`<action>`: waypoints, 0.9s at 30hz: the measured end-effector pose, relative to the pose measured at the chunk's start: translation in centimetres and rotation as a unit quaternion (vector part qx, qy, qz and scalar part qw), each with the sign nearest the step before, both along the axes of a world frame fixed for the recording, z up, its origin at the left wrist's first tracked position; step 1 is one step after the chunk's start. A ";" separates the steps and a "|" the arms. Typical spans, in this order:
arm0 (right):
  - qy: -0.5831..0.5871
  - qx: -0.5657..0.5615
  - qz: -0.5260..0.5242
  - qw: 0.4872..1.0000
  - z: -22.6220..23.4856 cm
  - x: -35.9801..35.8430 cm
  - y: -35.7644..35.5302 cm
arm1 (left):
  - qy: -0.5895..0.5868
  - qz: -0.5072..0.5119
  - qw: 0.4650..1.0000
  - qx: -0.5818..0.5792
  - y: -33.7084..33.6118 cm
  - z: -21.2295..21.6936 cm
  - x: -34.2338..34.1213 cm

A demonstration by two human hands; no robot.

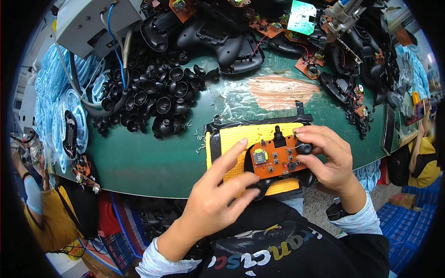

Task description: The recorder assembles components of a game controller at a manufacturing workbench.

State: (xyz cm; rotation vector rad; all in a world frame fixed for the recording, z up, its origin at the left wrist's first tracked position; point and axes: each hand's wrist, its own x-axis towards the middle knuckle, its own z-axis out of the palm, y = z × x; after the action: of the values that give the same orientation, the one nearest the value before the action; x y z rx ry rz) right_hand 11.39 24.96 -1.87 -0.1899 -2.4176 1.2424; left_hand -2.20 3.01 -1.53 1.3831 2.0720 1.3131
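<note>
An orange circuit board sits in a black game controller shell on a yellow textured mat. The thumb and index finger of my right hand close around a black thumbstick cap at the board's right side. My left hand is open, its fingers spread by the shell's left edge; a fingertip appears to touch there, though I cannot tell for certain. The board's left stick module has no cap on it. Small buttons dot the board's middle.
Black thumbstick caps lie heaped at the left, with loose screws beside them. Controller shells and wired boards crowd the back and right. A grey box with cables stands back left. Other people work at both sides.
</note>
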 end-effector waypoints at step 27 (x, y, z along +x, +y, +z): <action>-0.029 0.083 0.122 0.989 -1.7 0.5 4.1 | 0.163 -0.041 0.986 -0.017 1.1 -1.2 1.0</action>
State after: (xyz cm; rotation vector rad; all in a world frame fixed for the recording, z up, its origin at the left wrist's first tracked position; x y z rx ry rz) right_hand 11.92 29.05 -3.56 0.1247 -2.6422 1.1400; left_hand -1.15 4.13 -2.77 1.7465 2.1994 1.0718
